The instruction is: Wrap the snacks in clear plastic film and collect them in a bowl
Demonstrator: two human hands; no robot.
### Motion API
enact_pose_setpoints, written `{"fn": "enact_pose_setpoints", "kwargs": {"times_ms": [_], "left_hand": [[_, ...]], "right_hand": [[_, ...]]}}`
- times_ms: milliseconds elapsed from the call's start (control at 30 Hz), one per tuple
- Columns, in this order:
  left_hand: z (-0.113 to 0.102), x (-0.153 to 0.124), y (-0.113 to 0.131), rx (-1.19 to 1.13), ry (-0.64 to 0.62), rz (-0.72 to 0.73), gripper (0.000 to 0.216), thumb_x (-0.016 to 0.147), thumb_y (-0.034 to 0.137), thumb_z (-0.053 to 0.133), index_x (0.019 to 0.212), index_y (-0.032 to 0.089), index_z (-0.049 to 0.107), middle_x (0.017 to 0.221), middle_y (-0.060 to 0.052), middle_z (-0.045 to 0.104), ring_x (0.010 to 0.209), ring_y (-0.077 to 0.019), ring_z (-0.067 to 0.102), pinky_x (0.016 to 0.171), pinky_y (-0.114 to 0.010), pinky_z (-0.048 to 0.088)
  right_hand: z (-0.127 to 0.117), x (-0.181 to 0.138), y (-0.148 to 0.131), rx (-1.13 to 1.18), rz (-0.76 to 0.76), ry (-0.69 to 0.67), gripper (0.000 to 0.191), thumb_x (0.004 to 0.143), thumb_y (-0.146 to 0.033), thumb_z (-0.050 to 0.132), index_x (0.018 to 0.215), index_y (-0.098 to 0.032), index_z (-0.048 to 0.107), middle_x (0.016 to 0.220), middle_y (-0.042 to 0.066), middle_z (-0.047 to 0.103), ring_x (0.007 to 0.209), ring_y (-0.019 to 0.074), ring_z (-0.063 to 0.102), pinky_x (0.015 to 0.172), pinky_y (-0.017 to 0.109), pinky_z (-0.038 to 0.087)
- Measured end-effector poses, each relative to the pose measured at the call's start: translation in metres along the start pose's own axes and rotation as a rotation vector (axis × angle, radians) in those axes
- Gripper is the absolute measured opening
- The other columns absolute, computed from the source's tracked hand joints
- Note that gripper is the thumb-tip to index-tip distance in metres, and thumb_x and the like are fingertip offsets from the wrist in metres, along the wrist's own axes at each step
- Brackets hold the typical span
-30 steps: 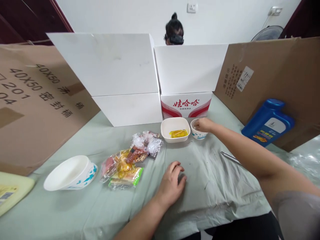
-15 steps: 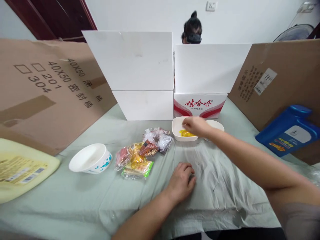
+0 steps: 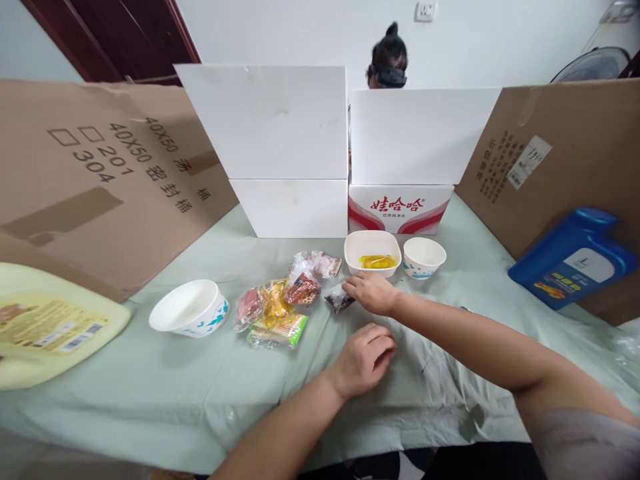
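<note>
My right hand reaches across the pale green cloth and pinches a small dark snack in a clear wrapper, pulled a little away from the pile of wrapped snacks. My left hand rests on the cloth nearer to me, fingers curled loosely, nothing in it. Behind my right hand stands a white square dish with a yellow wrapped piece inside, and beside it a small white bowl.
A larger white bowl with blue print sits at the left. A yellow jug lies at the far left, a blue jug at the right. White boxes and cardboard sheets wall the table; a person's head shows behind.
My right hand left the small bowl, passed over the square dish and came back to the snack pile, where it took hold of a dark wrapped snack. The left hand stayed put.
</note>
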State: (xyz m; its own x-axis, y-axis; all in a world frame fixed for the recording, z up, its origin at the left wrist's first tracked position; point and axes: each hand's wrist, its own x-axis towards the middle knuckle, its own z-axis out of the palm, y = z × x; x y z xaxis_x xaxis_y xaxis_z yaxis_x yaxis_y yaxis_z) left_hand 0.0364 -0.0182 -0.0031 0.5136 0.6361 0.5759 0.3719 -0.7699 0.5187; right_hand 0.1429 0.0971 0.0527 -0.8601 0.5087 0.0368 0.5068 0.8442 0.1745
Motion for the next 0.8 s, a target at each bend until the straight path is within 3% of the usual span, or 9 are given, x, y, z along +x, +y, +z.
{"fn": "enact_pose_setpoints", "kwargs": {"times_ms": [100,167,267,367,433,533,633,733,800], "left_hand": [[-0.002,-0.001,-0.001,0.109,0.246,-0.032,0.014,0.086,0.012,0.051,0.094,0.018,0.059,0.1,-0.009,0.061,0.095,-0.0217,0.058,0.086,-0.039,0.051],[0.0,0.0,-0.004,0.22,0.29,-0.128,0.018,0.085,0.012,0.051,0.101,0.018,0.059,0.107,-0.011,0.059,0.104,-0.0258,0.056,0.091,-0.045,0.048],[0.005,0.0,-0.007,0.273,0.118,-0.193,0.026,0.086,0.014,0.052,0.111,0.019,0.056,0.115,-0.012,0.059,0.11,-0.0286,0.055,0.094,-0.049,0.048],[0.009,-0.001,-0.008,0.234,-0.043,-0.161,0.028,0.084,0.012,0.055,0.11,0.019,0.058,0.116,-0.011,0.06,0.11,-0.0279,0.055,0.095,-0.048,0.049],[0.01,-0.001,-0.008,0.231,-0.043,-0.158,0.027,0.082,0.01,0.056,0.108,0.019,0.059,0.12,-0.012,0.057,0.112,-0.0283,0.054,0.096,-0.048,0.049],[0.009,-0.002,-0.007,0.219,-0.009,-0.146,0.025,0.082,0.01,0.056,0.105,0.019,0.06,0.124,-0.013,0.054,0.114,-0.0279,0.053,0.096,-0.048,0.049],[0.008,-0.001,-0.007,0.195,-0.008,-0.126,0.023,0.082,0.009,0.057,0.103,0.019,0.06,0.12,-0.012,0.056,0.114,-0.0271,0.053,0.097,-0.048,0.049],[0.008,0.0,-0.008,0.181,-0.005,-0.09,0.024,0.082,0.007,0.057,0.103,0.018,0.06,0.116,-0.011,0.058,0.114,-0.0273,0.052,0.099,-0.049,0.048],[0.009,0.0,-0.008,0.18,0.001,-0.068,0.024,0.082,0.006,0.057,0.104,0.018,0.06,0.115,-0.011,0.058,0.114,-0.0272,0.051,0.098,-0.049,0.048]], "right_hand": [[-0.005,-0.044,-0.008,0.032,0.074,0.001,0.018,0.095,-0.019,0.045,0.097,-0.013,0.061,0.091,0.01,0.065,0.081,0.0216,0.059,0.068,0.032,0.041],[-0.004,-0.072,-0.013,0.065,0.132,0.029,0.017,0.094,-0.019,0.047,0.098,-0.014,0.062,0.09,0.009,0.065,0.08,0.0211,0.058,0.067,0.032,0.04],[0.0,-0.109,-0.018,0.134,0.148,0.05,0.019,0.093,-0.015,0.048,0.103,-0.015,0.064,0.093,0.01,0.066,0.084,0.0211,0.059,0.072,0.032,0.043],[0.003,-0.144,-0.016,0.27,0.129,0.099,0.024,0.093,-0.025,0.053,0.113,-0.017,0.064,0.102,0.01,0.068,0.093,0.0222,0.061,0.081,0.035,0.047],[0.007,-0.169,-0.008,0.336,0.21,0.183,0.028,0.095,-0.033,0.052,0.117,-0.019,0.063,0.109,0.011,0.068,0.1,0.023,0.061,0.088,0.038,0.047],[0.023,-0.213,0.011,0.264,0.499,0.295,0.03,0.096,-0.036,0.048,0.116,-0.019,0.064,0.115,0.013,0.066,0.107,0.0264,0.06,0.09,0.042,0.048],[0.045,-0.251,0.025,0.106,0.775,0.242,0.034,0.091,-0.034,0.053,0.118,-0.015,0.064,0.116,0.017,0.065,0.104,0.0338,0.06,0.085,0.049,0.05],[0.058,-0.266,0.025,0.111,0.825,0.172,0.03,0.091,-0.026,0.049,0.114,-0.015,0.065,0.105,0.014,0.068,0.096,0.0327,0.062,0.083,0.049,0.051],[0.058,-0.261,0.017,0.171,0.788,0.199,0.028,0.093,-0.022,0.043,0.11,-0.016,0.065,0.098,0.012,0.068,0.092,0.0294,0.063,0.083,0.046,0.051]]}}
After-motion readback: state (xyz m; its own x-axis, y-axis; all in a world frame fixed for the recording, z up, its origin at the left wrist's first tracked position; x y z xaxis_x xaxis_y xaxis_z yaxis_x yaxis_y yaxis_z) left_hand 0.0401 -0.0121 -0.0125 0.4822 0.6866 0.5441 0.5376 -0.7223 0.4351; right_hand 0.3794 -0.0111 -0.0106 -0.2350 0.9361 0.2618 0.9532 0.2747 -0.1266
